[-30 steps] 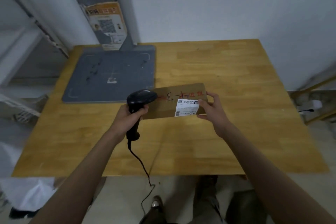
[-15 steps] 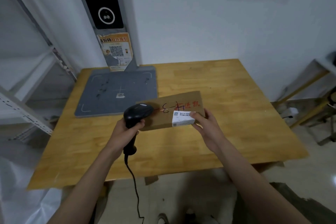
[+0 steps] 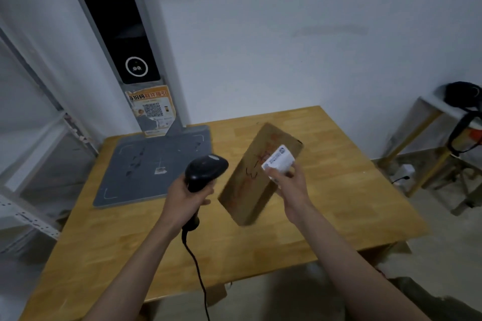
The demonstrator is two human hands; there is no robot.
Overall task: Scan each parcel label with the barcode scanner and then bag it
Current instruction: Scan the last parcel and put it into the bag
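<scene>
A pale, blue-white wall [image 3: 287,34] stood behind everything, dimly lit. The wooden desk [image 3: 339,203] ran butcher-block yellow under the hands, its far edge against that wall. Beyond the left hand, a grey pad [image 3: 135,172] lay on the desk with a tall dark-screened column [image 3: 114,34] rising from it, an orange QR poster [image 3: 152,108] stuck at its foot. Far left, white metal shelving [image 3: 34,164]. Off to the right, a small yellow-legged side table [image 3: 427,122] carried a dark object, and grey floor [image 3: 443,242] showed below.
</scene>
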